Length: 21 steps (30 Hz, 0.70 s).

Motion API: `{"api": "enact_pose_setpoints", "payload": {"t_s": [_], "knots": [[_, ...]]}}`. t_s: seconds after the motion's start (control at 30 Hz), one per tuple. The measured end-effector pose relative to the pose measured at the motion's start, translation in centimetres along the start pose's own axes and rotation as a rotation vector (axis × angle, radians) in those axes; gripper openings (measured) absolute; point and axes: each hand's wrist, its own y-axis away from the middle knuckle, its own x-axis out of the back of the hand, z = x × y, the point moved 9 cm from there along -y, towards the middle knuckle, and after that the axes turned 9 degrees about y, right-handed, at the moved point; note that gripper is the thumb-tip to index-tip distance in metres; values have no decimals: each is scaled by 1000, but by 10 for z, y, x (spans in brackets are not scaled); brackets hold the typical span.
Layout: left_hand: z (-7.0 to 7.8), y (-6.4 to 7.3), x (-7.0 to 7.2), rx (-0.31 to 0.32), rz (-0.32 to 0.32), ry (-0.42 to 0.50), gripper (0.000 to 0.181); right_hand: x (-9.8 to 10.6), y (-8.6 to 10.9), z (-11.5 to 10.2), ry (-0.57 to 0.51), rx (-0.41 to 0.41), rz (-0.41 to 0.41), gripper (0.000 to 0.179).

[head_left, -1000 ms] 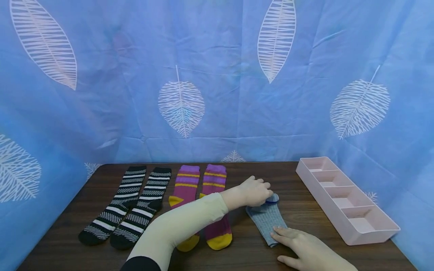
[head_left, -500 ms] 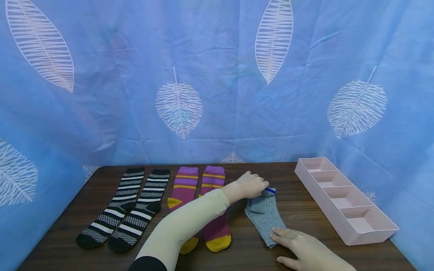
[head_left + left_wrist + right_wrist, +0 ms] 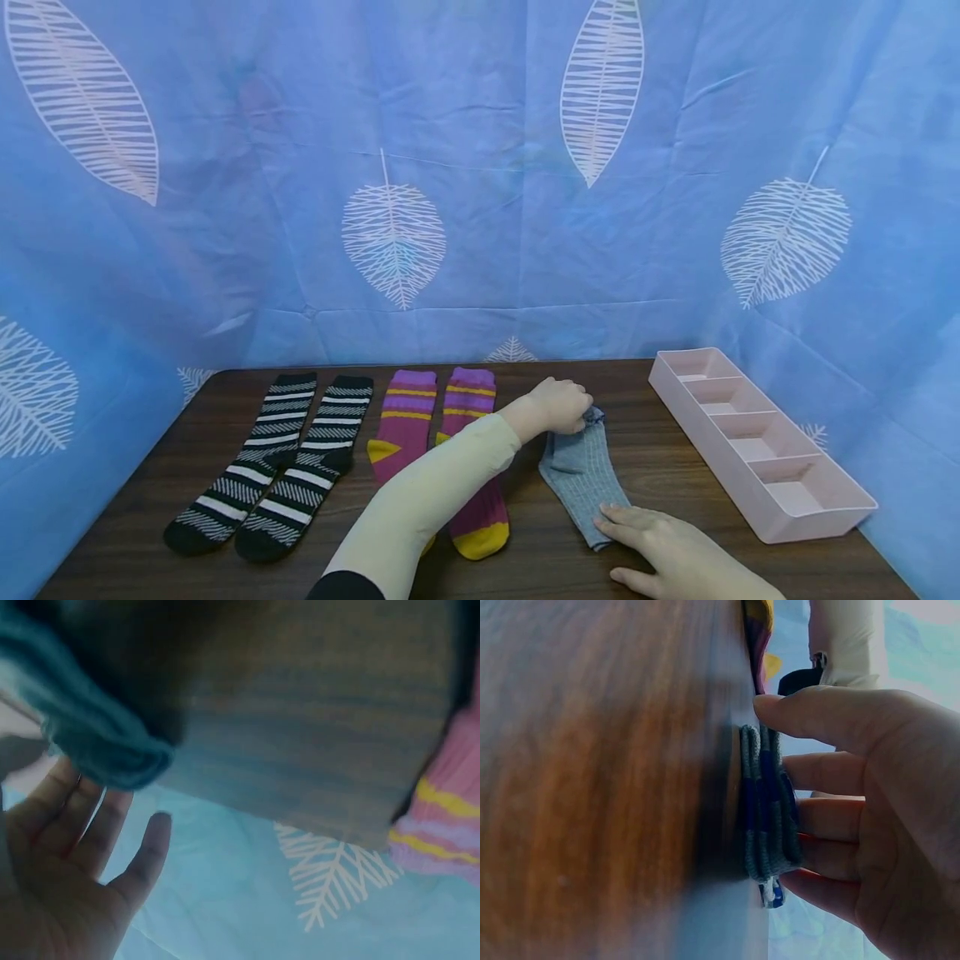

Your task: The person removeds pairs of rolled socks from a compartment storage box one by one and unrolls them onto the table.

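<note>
Grey ribbed socks (image 3: 585, 471) lie in layers on the table, right of centre. At their far end, my left hand (image 3: 557, 406) pinches the edge with curled fingers. The left wrist view shows the folded sock end raised at those fingertips, with one finger (image 3: 150, 851) apart from it. My right hand (image 3: 667, 550) rests its extended fingers on the near end, thumb spread to the side. Blue-striped layers of sock (image 3: 769, 802) show between that hand and the table in the right wrist view.
Left of the hands lie purple socks (image 3: 471, 400) with yellow toes, partly behind the left sleeve (image 3: 427, 500). Black-and-white striped socks (image 3: 300, 475) lie farther left. A pale pink box (image 3: 720, 450) with several compartments stands at the right. A blue leaf-print curtain (image 3: 480, 208) hangs behind the table.
My left hand has drawn slightly left and away with the far end of the grey socks, and its blue stripe no longer shows there. The right hand stays at the near end.
</note>
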Motion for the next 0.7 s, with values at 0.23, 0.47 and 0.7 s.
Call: {"api": "enact_pose_setpoints", "payload": {"t_s": [0.23, 0.47, 0.7], "knots": [[-13, -14, -3, 50, -7, 77, 35, -1, 1, 3, -17, -24, -39, 55], [-36, -18, -9, 202, 34, 149, 27, -1, 2, 0, -13, -3, -12, 54], [-38, -22, -2, 241, 99, 144, 36, -1, 1, 1, -26, -23, -43, 55]]}}
